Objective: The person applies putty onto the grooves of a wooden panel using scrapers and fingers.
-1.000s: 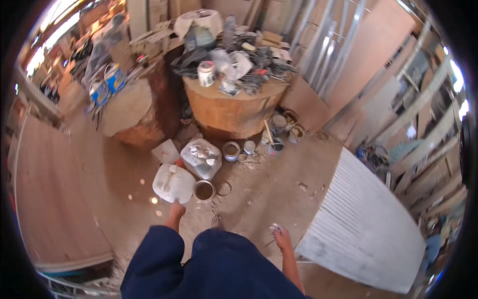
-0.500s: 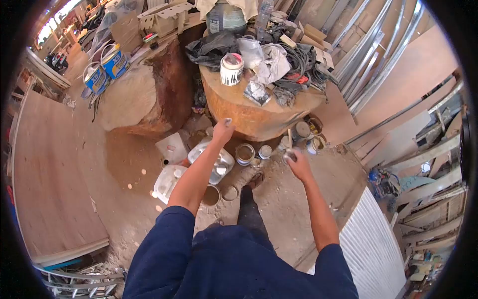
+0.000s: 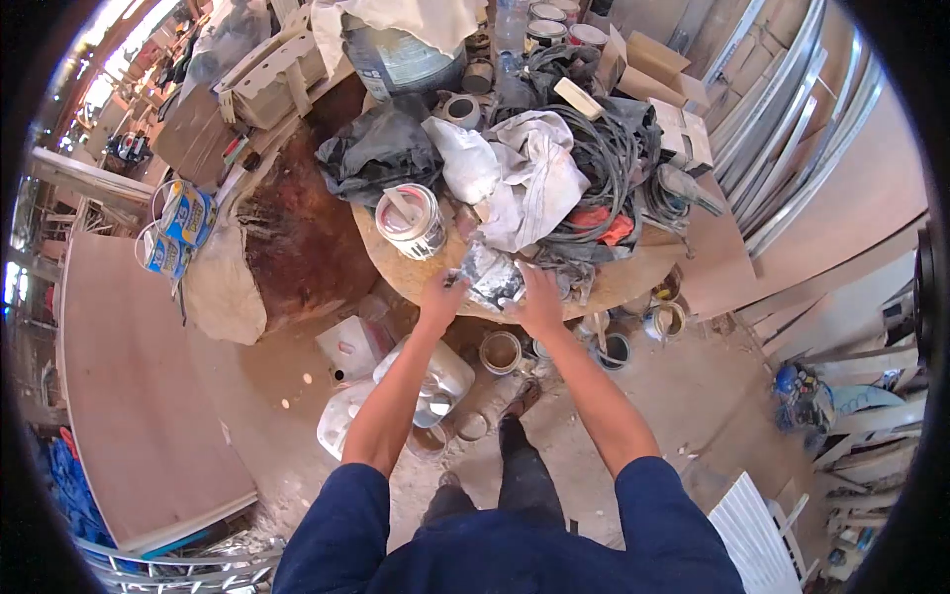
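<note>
A square sheet smeared with white and dark paint (image 3: 492,276) lies at the front edge of a wooden stump top (image 3: 388,265). At its left side is my left hand (image 3: 441,297), fingers closed, with a small dark thing showing at the fingertips that I cannot make out. My right hand (image 3: 539,302) has its fingers and thumb closed on the sheet's right edge. Behind my left hand stands an open paint can (image 3: 410,220) with white drips and a flat stick across its mouth. Pale crumpled cloth (image 3: 534,183) lies just beyond the sheet.
A black plastic bag (image 3: 381,153), coiled dark hoses (image 3: 621,148) and a large bucket (image 3: 406,64) crowd the stump top. Below stand plastic jugs (image 3: 440,376) and several cans (image 3: 501,351). Another stump (image 3: 307,228) is at left. Metal strips (image 3: 792,129) lean at right.
Both hands have moved forward and closer together, from apart in front of the stump to the two sides of the paint-smeared sheet. The view has come nearer to the stump.
</note>
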The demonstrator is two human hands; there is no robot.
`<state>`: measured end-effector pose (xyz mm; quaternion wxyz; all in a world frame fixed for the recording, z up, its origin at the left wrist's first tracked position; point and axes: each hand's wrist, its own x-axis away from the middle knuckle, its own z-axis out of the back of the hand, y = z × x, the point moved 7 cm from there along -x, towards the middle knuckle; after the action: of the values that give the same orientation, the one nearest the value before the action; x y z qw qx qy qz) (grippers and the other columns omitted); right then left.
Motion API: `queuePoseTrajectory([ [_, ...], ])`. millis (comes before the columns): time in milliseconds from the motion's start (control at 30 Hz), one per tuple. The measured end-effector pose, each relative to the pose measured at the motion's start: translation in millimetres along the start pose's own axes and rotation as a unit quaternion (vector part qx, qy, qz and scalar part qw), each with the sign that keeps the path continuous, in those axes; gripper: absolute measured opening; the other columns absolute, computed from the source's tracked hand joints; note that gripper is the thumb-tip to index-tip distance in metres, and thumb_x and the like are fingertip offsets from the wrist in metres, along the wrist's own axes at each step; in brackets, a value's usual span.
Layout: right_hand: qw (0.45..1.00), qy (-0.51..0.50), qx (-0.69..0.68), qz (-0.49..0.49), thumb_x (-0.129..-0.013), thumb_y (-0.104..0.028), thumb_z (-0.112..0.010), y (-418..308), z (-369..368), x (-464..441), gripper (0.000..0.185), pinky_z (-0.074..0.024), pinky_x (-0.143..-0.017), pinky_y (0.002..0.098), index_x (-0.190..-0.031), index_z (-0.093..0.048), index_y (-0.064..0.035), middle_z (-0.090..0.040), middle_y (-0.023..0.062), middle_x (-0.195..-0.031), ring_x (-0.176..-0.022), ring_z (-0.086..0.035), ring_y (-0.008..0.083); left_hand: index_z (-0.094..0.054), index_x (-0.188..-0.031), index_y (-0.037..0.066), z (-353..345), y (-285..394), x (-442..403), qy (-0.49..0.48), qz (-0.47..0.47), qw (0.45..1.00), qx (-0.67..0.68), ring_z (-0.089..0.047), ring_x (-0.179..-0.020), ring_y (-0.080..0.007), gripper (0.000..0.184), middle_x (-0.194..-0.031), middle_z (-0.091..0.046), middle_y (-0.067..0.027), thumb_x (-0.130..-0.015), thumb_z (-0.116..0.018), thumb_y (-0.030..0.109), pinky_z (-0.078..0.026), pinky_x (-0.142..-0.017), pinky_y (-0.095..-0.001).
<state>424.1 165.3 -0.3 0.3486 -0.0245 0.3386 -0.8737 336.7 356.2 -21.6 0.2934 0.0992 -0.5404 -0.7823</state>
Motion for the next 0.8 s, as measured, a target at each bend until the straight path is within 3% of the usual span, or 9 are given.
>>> queuePoseTrajectory([
  [133, 0.991, 0.057, -0.114, -0.032, -0.066, -0.013, -0.079, -4, 32, 21, 0.072, -0.0402, -0.096, 0.0410, -0.129, -0.045, -0.0021, -0.053, 0.0160, -0.117, -0.108, -0.050, 0.0331, -0.064, -0.094, 0.001, -2, 6, 31, -0.039, 0.035, 0.991, 0.124, -0.058, -0.076, -0.0125, 0.024, -0.086, -0.066, -0.0050, -0.086, -0.069, 0.022, -0.047, -0.069, -0.0267],
  [200, 0.980, 0.090, -0.169, -0.050, -0.068, -0.009, -0.079, -17, 59, 44, 0.068, -0.0437, -0.093, 0.0388, -0.126, -0.046, -0.0020, -0.054, 0.0136, -0.114, -0.104, -0.055, 0.0303, -0.061, -0.112, 0.003, -10, 9, 54, -0.086, 0.055, 0.951, 0.291, -0.062, -0.087, -0.0134, 0.026, -0.098, -0.066, -0.0050, -0.092, -0.060, 0.019, -0.050, -0.080, -0.0325],
  [233, 0.930, 0.111, -0.331, -0.119, -0.070, -0.006, -0.078, -21, 71, 57, 0.063, -0.0465, -0.087, 0.0357, -0.124, -0.047, -0.0007, -0.056, 0.0134, -0.114, -0.098, -0.058, 0.0263, -0.061, -0.112, 0.003, -16, 24, 68, -0.093, 0.048, 0.949, 0.297, -0.062, -0.087, -0.0134, 0.026, -0.098, -0.066, -0.0050, -0.092, -0.060, 0.019, -0.050, -0.080, -0.0325],
  [300, 0.818, 0.194, -0.513, -0.176, -0.073, 0.002, -0.076, -38, 86, 85, 0.051, -0.0505, -0.068, 0.0267, -0.117, -0.051, 0.0009, -0.063, 0.0109, -0.104, -0.079, -0.061, 0.0138, -0.052, -0.123, 0.003, -37, 52, 107, -0.099, 0.082, 0.813, 0.568, -0.062, -0.100, -0.0173, 0.033, -0.110, -0.063, -0.0070, -0.095, -0.056, 0.019, -0.050, -0.089, -0.0352],
  [400, 0.825, 0.180, -0.460, -0.275, -0.074, 0.001, -0.075, -48, 104, 134, 0.041, -0.0489, -0.062, 0.0255, -0.109, -0.054, 0.0004, -0.065, 0.0074, -0.091, -0.072, -0.061, 0.0116, -0.050, -0.118, 0.010, -77, 77, 152, -0.139, 0.063, 0.755, 0.637, -0.062, -0.095, -0.0168, 0.024, -0.108, -0.061, -0.0047, -0.097, -0.054, 0.021, -0.051, -0.078, -0.0333],
  [600, 0.831, 0.227, -0.411, -0.300, -0.081, -0.010, -0.073, -64, 171, 260, 0.020, -0.0479, -0.059, 0.0226, -0.098, -0.064, -0.0033, -0.066, 0.0022, -0.086, -0.070, -0.060, 0.0080, -0.045, -0.121, 0.014, -73, 115, 250, -0.143, 0.033, 0.770, 0.621, -0.062, -0.096, -0.0192, 0.026, -0.113, -0.059, -0.0052, -0.099, -0.050, 0.027, -0.053, -0.071, -0.0358],
  [700, 0.732, 0.247, -0.591, -0.230, -0.087, -0.019, -0.070, -107, 206, 304, 0.021, -0.0490, -0.053, 0.0239, -0.101, -0.063, -0.0046, -0.067, 0.0026, -0.087, -0.076, -0.065, 0.0104, -0.047, -0.119, 0.013, -47, 120, 299, -0.182, 0.051, 0.804, 0.564, -0.063, -0.085, -0.0150, 0.024, -0.105, -0.062, -0.0029, -0.098, -0.051, 0.025, -0.055, -0.068, -0.0327],
  [733, 0.734, 0.261, -0.584, -0.228, -0.087, -0.019, -0.070, -114, 214, 322, 0.021, -0.0490, -0.053, 0.0239, -0.101, -0.063, -0.0046, -0.067, 0.0026, -0.087, -0.076, -0.065, 0.0104, -0.047, -0.119, 0.013, -42, 121, 317, -0.197, 0.051, 0.799, 0.566, -0.063, -0.085, -0.0150, 0.024, -0.105, -0.062, -0.0029, -0.098, -0.051, 0.025, -0.055, -0.068, -0.0327],
  [800, 0.650, 0.250, -0.660, -0.282, -0.090, -0.019, -0.066, -117, 221, 361, 0.019, -0.0484, -0.052, 0.0227, -0.101, -0.062, -0.0047, -0.066, 0.0053, -0.088, -0.073, -0.061, 0.0116, -0.050, -0.116, 0.010, -42, 124, 350, -0.281, 0.056, 0.801, 0.526, -0.063, -0.087, -0.0127, 0.022, -0.101, -0.063, -0.0018, -0.098, -0.053, 0.022, -0.054, -0.071, -0.0309],
])
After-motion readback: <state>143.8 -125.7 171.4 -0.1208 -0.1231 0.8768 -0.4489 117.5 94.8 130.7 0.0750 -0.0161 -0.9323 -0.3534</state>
